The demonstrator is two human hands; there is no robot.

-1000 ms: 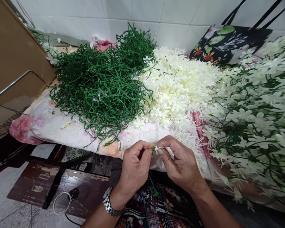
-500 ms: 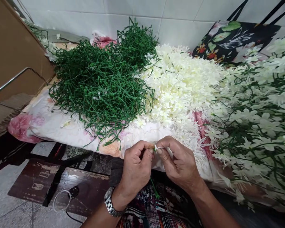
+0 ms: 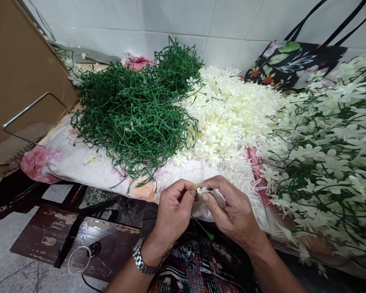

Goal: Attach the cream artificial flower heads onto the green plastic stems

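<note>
My left hand pinches a green plastic stem, whose lower end hangs below the fingers over my lap. Close against it, my right hand is closed on a small white artificial flower between thumb and forefinger. The flower and the stem's tip meet between my fingertips; whether they are joined is hidden. Beyond my hands lie a tangled heap of green stems on the left and a pile of loose white flowers to its right.
Assembled white flower sprays crowd the right side. A floral cloth covers the work surface. A cardboard box stands at left, a floral black bag against the tiled wall. Below left is a dark wooden bench.
The white flower shows larger and flatter between my fingertips. The stem's hanging end has swung slightly right and up. The view has tilted a little; both hands stay together.
</note>
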